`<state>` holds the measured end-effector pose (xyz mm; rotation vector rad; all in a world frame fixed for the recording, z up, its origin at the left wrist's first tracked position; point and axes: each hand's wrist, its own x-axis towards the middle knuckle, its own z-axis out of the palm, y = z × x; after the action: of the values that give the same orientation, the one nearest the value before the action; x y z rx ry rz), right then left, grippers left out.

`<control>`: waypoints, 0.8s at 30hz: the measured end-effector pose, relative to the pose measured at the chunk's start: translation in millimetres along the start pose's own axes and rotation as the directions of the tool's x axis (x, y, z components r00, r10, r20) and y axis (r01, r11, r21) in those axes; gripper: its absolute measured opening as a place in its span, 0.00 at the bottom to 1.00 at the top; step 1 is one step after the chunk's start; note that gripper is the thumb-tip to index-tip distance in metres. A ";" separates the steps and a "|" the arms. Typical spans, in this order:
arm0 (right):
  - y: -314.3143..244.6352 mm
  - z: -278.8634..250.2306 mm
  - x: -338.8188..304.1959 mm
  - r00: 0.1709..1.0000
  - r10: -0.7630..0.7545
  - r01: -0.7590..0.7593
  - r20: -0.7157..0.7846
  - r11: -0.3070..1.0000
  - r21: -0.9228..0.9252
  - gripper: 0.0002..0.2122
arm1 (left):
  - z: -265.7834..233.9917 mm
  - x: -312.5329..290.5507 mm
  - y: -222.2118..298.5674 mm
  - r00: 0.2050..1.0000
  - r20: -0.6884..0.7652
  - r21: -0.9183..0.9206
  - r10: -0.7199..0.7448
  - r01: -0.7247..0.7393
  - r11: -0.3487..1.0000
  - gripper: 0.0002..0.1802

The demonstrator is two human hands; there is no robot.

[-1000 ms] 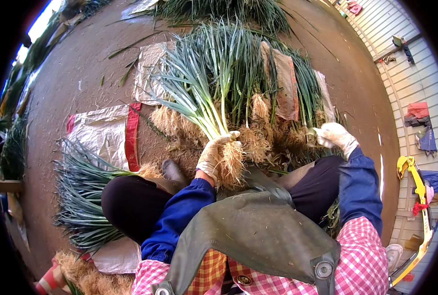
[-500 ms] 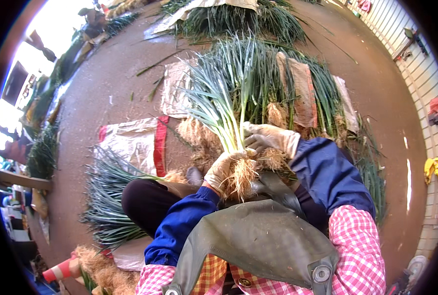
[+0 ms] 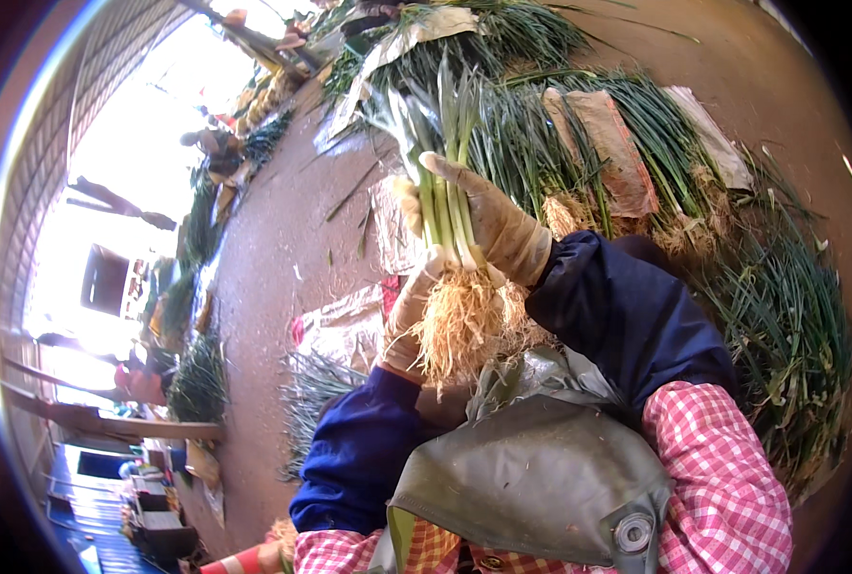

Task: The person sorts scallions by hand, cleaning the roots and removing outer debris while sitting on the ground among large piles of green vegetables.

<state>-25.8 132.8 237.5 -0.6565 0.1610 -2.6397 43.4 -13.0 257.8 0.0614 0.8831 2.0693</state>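
At the far left we see a bright open doorway, with small heaps of green onions along the brown dirt floor. Near the middle, our left hand, in a pale dusty glove, is closed around the lower white stalks of a bunch of green onions with tangled tan roots, just above the root mass. Our right hand, gloved the same way, is wrapped around the stalks higher up, fingers curled over them, so both hands clamp the bunch, held upright above our grey-green apron. To the right, long rows of green onions lie on the floor, with flattened brown sacks over them.
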 end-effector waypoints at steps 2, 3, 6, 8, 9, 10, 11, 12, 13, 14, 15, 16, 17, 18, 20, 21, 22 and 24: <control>-16.9 8.1 -2.7 0.994 -0.108 0.110 0.021 0.985 -0.131 0.14 | 3.1 0.2 -5.2 0.996 0.083 -0.252 -0.039 0.059 0.966 0.26; -26.1 11.1 -8.7 0.981 -0.196 0.192 -0.002 0.963 -0.189 0.14 | -4.1 -2.0 -14.1 0.998 -0.038 -0.025 0.040 -0.041 0.999 0.25; -63.6 7.7 -16.4 0.938 -0.347 0.343 0.023 0.914 -0.214 0.22 | -64.2 -36.9 -49.3 0.882 -0.220 0.661 0.417 -0.180 0.729 0.22; -104.1 -4.6 -25.2 0.874 -0.486 0.483 -0.016 0.872 -0.081 0.18 | -47.8 -21.7 -44.5 0.963 0.158 0.162 0.219 -0.244 0.956 0.16; -122.8 -16.5 -32.2 0.855 -0.519 0.519 0.003 0.855 -0.016 0.17 | -42.3 -11.9 -43.6 0.935 0.340 -0.063 0.102 -0.086 0.994 0.13; -135.6 -28.7 -38.6 0.792 -0.610 0.606 0.032 0.777 -0.172 0.19 | -41.4 -9.7 -43.1 0.964 0.265 0.040 0.012 -0.024 0.999 0.13; -134.5 -29.2 -42.7 0.762 -0.647 0.628 -0.030 0.750 -0.208 0.19 | -43.0 -11.9 -43.8 0.986 0.157 0.138 -0.061 0.039 0.990 0.14; -131.1 -25.2 -45.2 0.729 -0.679 0.644 -0.091 0.724 -0.247 0.19 | -30.1 -9.4 -49.9 0.999 0.029 0.397 -0.036 0.022 0.918 0.18; -127.8 -21.2 -49.5 0.690 -0.708 0.654 -0.150 0.699 -0.289 0.18 | -15.0 -2.6 -60.6 0.996 -0.085 0.626 0.021 0.037 0.779 0.22; -128.5 -21.3 -53.7 0.687 -0.718 0.661 -0.115 0.682 -0.311 0.18 | -1.5 9.6 -66.5 0.981 -0.162 0.811 0.106 0.071 0.580 0.26; -125.5 -16.6 -55.0 0.668 -0.734 0.671 -0.125 0.666 -0.326 0.19 | 3.5 23.0 -66.7 0.989 -0.109 0.737 0.105 0.010 0.676 0.28; -121.8 -12.3 -55.9 0.649 -0.749 0.678 -0.135 0.650 -0.342 0.19 | 7.9 40.6 -64.9 0.993 -0.055 0.645 0.109 -0.048 0.762 0.30; -117.3 -9.1 -56.9 0.633 -0.760 0.681 -0.148 0.638 -0.361 0.19 | 10.5 57.7 -61.2 0.993 -0.003 0.536 0.121 -0.100 0.838 0.32; -118.1 -2.0 -61.9 0.638 -0.759 0.673 -0.132 0.633 -0.383 0.19 | 17.4 75.8 -54.9 0.996 0.075 0.405 0.049 -0.076 0.911 0.33; -122.0 3.3 -69.5 0.629 -0.769 0.667 -0.112 0.608 -0.431 0.18 | 47.8 104.3 -49.0 0.985 0.170 0.216 -0.009 -0.028 0.976 0.29; -116.4 5.5 -67.7 0.634 -0.765 0.660 -0.107 0.608 -0.441 0.17 | 46.1 117.7 -41.7 0.988 0.155 0.146 0.001 -0.024 0.989 0.28; -110.3 7.5 -65.7 0.651 -0.753 0.640 -0.094 0.611 -0.466 0.18 | 39.0 132.2 -32.9 0.990 0.138 0.076 0.011 -0.022 0.997 0.28; -117.2 3.4 -74.6 0.674 -0.738 0.621 -0.039 0.594 -0.511 0.18 | 54.3 146.4 -46.0 0.991 0.012 -0.004 0.132 -0.132 0.991 0.19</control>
<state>-7.0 270.4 233.3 -0.6060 0.7835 -3.4965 2.4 142.4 231.8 0.1343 0.8888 2.1904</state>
